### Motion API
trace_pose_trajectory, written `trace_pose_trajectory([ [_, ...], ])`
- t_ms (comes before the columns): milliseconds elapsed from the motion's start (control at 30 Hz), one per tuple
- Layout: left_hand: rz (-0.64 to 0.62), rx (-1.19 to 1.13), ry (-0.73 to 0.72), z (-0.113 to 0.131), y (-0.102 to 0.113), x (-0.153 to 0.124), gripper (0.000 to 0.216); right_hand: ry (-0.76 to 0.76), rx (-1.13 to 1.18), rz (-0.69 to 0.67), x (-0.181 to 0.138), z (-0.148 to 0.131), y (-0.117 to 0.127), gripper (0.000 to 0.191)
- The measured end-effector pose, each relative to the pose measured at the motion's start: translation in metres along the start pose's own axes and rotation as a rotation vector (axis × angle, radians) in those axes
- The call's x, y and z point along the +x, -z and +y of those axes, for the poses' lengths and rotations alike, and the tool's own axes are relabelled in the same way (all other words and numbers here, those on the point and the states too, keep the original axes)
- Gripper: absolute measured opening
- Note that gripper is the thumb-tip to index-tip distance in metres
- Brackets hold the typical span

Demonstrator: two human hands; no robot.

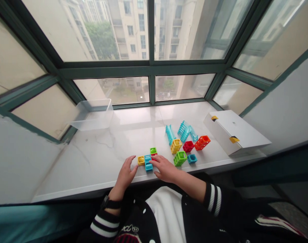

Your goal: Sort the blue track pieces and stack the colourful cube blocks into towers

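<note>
A small cluster of plastic building blocks lies near the sill's front edge. It has a yellow block (141, 160) on the left, blue blocks (148, 166) in the middle and a green block (153, 151) at the far end. A red block shows only partly under my right fingers. My right hand (166, 169) grips the cluster's right side, its fingertips on the red and blue blocks. Beside the yellow block, my left hand (126, 172) is open, thumb and fingers apart. Whether its fingertips touch the yellow block I cannot tell.
Right of the cluster stand a taller green block (180, 158), a yellow one (176, 146), a red one (188, 146), an orange one (202, 142) and a blue one (191, 159). Clear blue track pieces (184, 131) lie behind. A white box (236, 131) and a clear bin (93, 116) flank them.
</note>
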State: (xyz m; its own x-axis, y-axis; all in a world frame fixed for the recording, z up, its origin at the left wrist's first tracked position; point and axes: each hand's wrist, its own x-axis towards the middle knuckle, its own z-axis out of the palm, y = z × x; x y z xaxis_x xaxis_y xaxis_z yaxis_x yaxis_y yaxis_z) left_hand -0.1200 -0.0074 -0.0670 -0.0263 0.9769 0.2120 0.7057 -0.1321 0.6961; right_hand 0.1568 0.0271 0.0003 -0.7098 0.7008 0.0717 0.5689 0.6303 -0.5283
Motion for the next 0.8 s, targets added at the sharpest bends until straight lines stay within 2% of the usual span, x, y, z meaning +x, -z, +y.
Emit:
trace_pose_trajectory([
  [133, -0.032, 0.05, -0.023, -0.003, -0.019, 0.006, 0.053, -0.044, -0.099, -0.099, 0.008, 0.009, -0.033, 0.08],
  [233, -0.041, 0.075, 0.012, -0.005, -0.032, 0.01, 0.059, -0.062, -0.141, -0.135, 0.008, 0.011, -0.041, 0.088],
  [333, -0.046, 0.1, 0.062, -0.006, -0.039, 0.013, 0.057, -0.07, -0.168, -0.163, 0.005, 0.011, -0.043, 0.093],
  [533, -0.057, 0.078, 0.089, -0.004, -0.033, 0.014, 0.044, -0.101, -0.183, -0.228, 0.002, 0.009, -0.04, 0.097],
  [800, -0.079, 0.032, 0.174, 0.0, -0.024, 0.012, 0.037, -0.134, -0.202, -0.276, 0.003, 0.004, -0.037, 0.096],
])
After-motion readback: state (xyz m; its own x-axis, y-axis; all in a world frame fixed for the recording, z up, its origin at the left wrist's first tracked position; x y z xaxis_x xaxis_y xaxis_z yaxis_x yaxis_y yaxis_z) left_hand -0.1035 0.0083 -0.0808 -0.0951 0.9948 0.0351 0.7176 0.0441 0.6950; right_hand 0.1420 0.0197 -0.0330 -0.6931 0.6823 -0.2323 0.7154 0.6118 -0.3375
